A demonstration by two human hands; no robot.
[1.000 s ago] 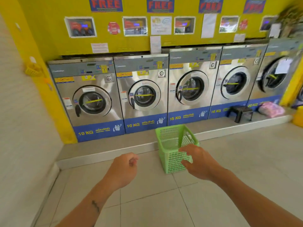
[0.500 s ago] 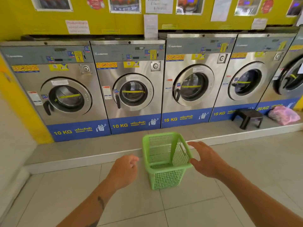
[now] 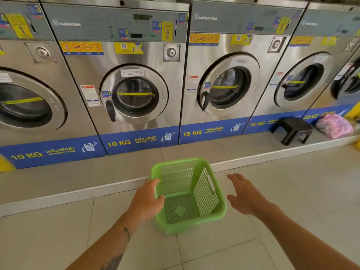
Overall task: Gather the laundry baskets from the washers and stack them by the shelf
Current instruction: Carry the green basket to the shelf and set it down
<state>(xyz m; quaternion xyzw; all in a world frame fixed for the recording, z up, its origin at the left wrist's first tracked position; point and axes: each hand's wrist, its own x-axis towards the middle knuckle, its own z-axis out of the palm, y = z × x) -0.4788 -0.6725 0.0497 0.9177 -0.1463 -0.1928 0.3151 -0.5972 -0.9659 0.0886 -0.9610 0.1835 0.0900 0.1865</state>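
An empty green mesh laundry basket (image 3: 187, 195) stands on the tiled floor in front of the washers, close to the raised step. My left hand (image 3: 147, 201) rests against the basket's left rim, fingers curled over the edge. My right hand (image 3: 244, 195) hovers just right of the basket with fingers spread, apart from its right wall. The shelf is out of sight.
A row of steel front-loading washers (image 3: 134, 94) fills the wall on a low tiled step (image 3: 97, 184). A small black stool (image 3: 294, 129) and a pink bag (image 3: 334, 125) sit on that step at the right.
I have come closer to the basket and the washers. My left hand has reached the basket's left rim; my right hand has opened beside the right wall.
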